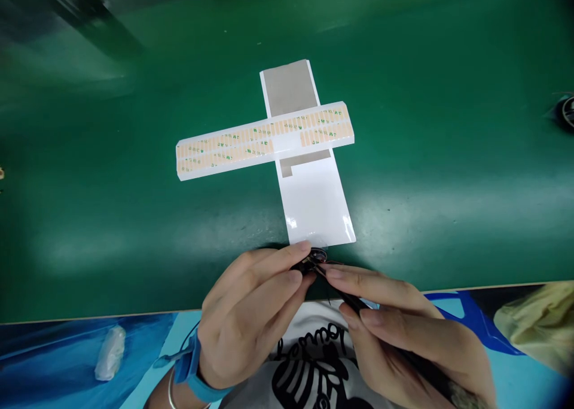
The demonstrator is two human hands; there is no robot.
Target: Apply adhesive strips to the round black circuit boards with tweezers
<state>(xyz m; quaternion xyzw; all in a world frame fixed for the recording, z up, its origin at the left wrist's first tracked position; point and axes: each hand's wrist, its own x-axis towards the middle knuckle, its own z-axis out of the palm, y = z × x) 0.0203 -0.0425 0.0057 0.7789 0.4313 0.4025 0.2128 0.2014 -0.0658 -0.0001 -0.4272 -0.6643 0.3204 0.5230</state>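
Near the table's front edge, my left hand [260, 307] has its fingers closed on a small dark round part [317, 255]. Thin dark wires show beside that part. My right hand [403, 325] grips a black pen-like tool [352, 301], its tip at the small part. Just beyond my hands lies a white backing sheet [314, 203] with a grey area at its far end. Across it rests a long white strip [224, 152] bearing rows of small tan adhesive pieces with green print. The fine details of the small part are hidden by my fingers.
The green table [426, 158] fills most of the view. A dark round object [567, 111] sits at the right edge. Below the table edge are a blue surface with a white wrapped item [110, 353] at left and a yellowish plastic bag [538, 325] at right.
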